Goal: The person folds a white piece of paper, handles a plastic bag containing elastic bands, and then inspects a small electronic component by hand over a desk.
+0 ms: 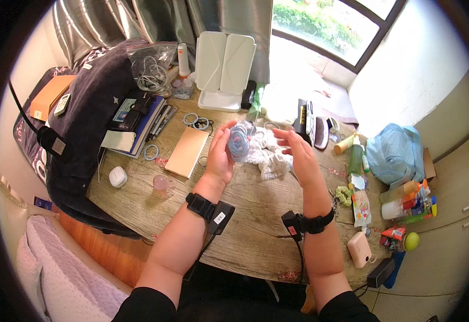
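Note:
My left hand holds a bundle of pale blue hair ties, which appears to be in a clear plastic bag. To its right, my right hand is raised with fingers apart, and nothing shows in it. White patterned cloth lies crumpled on the table between and behind the hands. Left of my left hand is a tan notebook. Loose blue hair ties lie beyond the notebook, among them one ring, and another blue hair tie is near the stacked books.
A white folding mirror or stand stands at the back. Books, pens and a wallet are at left, near a white case and a pink ball. Bottles, a blue bag and a pink device line the right.

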The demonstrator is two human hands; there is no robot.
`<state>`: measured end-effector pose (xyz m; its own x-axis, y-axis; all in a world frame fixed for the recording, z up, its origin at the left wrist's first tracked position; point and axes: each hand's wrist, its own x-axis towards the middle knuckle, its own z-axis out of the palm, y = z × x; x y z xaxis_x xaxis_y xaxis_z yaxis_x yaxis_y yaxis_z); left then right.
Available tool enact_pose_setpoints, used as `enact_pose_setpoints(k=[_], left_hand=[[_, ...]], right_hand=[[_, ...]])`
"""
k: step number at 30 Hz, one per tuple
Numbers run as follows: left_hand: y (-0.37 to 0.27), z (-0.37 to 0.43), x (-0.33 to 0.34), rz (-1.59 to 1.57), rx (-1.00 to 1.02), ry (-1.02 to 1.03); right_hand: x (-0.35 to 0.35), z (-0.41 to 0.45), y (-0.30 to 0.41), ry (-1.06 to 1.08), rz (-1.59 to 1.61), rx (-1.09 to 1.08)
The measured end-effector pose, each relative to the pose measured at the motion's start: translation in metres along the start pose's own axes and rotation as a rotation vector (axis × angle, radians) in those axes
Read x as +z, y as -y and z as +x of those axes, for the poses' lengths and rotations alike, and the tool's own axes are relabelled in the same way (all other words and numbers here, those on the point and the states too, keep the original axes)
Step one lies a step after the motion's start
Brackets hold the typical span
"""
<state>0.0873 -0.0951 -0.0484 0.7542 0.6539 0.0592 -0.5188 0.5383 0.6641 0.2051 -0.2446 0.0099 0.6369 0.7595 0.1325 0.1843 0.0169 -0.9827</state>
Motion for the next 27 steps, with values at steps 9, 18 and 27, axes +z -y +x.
enact_pose_setpoints(k=[9,18,27], left_hand=[[-0.001,0.002,-0.003,-0.099,0.002,-0.013],[0.001,0.002,-0.004,-0.152,0.002,-0.024],[-0.002,0.002,-0.001,-0.187,0.000,-0.036]], right_hand=[[-0.009,0.026,-0.011,-0.016,-0.627,-0.120],[0.004,0.054,-0.036,0.159,-0.979,-0.071],[0.014,0.057,-0.033,0.205,-1.041,0.055]])
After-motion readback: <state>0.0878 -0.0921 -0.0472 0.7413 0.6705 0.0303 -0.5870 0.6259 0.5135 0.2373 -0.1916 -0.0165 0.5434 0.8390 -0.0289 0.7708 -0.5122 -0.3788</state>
